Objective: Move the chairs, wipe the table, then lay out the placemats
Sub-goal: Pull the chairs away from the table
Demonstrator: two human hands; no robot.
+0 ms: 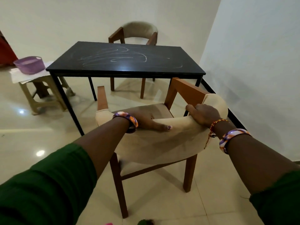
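1. Hands grip the near chair (155,143) by its padded backrest: left hand (146,120) with fingers curled over the top edge, right hand (204,115) wrapped round the 2 o'clock corner.
2. Chair stands clear of the table (126,60); I'd lift evenly so the legs don't scrape the tiles.
3. Table at 12 o'clock shows chalky scribbles to wipe.
4. Second chair (138,32) waits behind it; a basket (29,64) sits on a stool (40,93) at 10 o'clock. No placemats are in view.

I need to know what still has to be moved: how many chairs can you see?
2. The near chair is in front of the black table, both hands on its backrest. The far chair is behind the table by the wall. None seems hidden.
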